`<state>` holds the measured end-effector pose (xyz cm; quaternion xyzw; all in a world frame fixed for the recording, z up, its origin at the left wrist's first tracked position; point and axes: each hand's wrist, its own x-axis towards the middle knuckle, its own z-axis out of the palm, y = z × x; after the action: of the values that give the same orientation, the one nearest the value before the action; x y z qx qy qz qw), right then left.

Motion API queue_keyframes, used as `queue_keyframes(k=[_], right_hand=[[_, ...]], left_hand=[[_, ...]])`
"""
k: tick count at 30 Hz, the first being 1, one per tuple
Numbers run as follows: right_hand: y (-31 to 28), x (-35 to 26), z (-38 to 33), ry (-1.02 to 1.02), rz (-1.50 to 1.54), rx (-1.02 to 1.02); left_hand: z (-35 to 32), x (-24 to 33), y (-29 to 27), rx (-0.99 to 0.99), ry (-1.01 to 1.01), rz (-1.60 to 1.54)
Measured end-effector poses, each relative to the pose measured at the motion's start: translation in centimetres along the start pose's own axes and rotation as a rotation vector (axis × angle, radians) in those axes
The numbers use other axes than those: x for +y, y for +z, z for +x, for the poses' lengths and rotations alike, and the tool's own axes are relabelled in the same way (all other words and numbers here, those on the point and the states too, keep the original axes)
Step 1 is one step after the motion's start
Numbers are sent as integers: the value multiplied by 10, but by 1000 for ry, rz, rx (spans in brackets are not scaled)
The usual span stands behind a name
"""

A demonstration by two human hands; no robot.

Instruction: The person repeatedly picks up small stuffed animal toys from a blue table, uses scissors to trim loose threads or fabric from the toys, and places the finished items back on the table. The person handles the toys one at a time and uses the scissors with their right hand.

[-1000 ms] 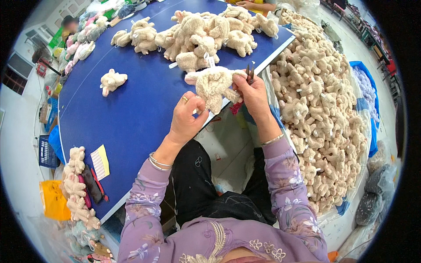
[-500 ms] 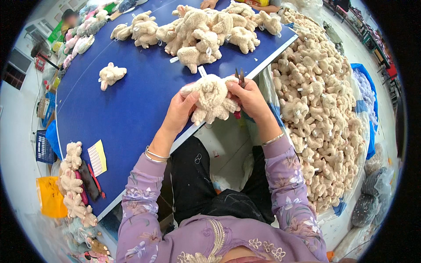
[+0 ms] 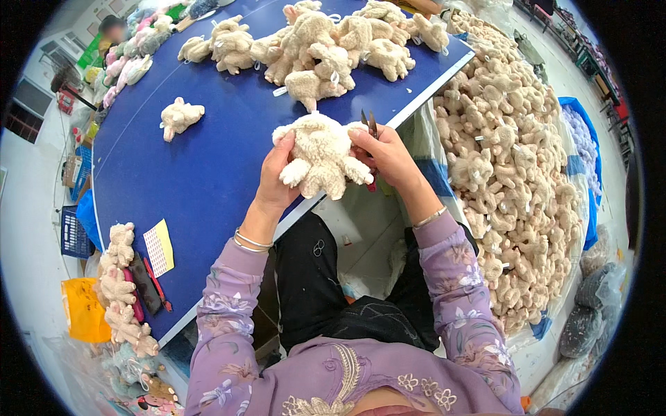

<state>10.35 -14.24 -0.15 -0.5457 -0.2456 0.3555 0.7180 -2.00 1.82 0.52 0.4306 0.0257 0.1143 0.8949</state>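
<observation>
A cream fleecy plush toy [image 3: 320, 156] is held up between my two hands over the table's near edge, its stubby limbs pointing down. My left hand [image 3: 276, 170] is closed on the toy's left side, thumb in front. On the other side my right hand [image 3: 388, 158] pinches it near the top. Small pointed snips [image 3: 370, 123] are also kept in the right hand, their blades sticking up past the fingers and a red handle part showing below. Behind the toy, a heap of similar plush toys [image 3: 312, 52] lies on the blue table [image 3: 222, 166].
One single plush toy [image 3: 182, 118] lies left of the heap. At the table's left edge are more toys [image 3: 118, 284], a dark case [image 3: 144, 281], a red pen [image 3: 158, 283] and a label sheet [image 3: 159, 248]. A huge sack of plush toys [image 3: 513, 187] stands at my right.
The toy has turned between my hands, and its broad fluffy side and limbs now face me. The snips' tips have shifted slightly left. A co-worker's hand at the far edge has gone from view.
</observation>
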Motion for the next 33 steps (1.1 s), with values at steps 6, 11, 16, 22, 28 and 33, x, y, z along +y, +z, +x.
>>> queue_keyframes(k=[6,11,16,22,28,33], right_hand=[[-1,-13,-2,9,-208,4],[-91,-47,-16,-551,638,42],[-82,-42,-12,-258,288,285],[-35,-28,-9,-110,-111,101],[-17,-13,-4,-64,-282,97],[16,-16,-12,-94,-167,2]], left_hand=[[5,-5,-22,-49,90,102],[31,43,-51,429,427,609],[57,125,-159,871,733,1732],[35,138,-225,904,255,1989],[12,67,-116,531,573,1569],[-5,16,-4,288,729,1318]])
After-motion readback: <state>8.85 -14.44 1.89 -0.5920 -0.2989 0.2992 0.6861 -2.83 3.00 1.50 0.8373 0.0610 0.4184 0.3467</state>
